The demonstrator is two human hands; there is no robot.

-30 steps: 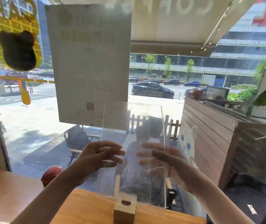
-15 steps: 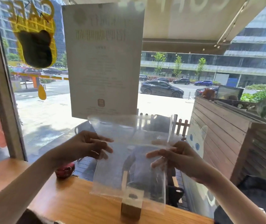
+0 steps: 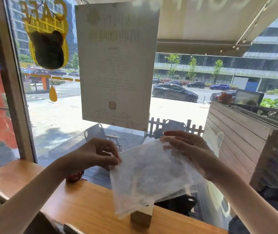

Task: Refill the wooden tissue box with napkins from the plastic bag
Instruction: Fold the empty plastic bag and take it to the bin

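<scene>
Since the earlier frame the plastic bag (image 3: 149, 178) has tipped from upright to slanted, above the counter (image 3: 84, 205). The left hand (image 3: 95, 155) pinches its left edge; the right hand (image 3: 188, 150) grips its upper right corner, fingers curled. A wooden block (image 3: 141, 217) stands beneath.

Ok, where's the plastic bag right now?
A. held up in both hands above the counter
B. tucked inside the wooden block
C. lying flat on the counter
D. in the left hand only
A: the left hand pinches one edge of the plastic bag, the right hand grips the other, above the counter.
</scene>
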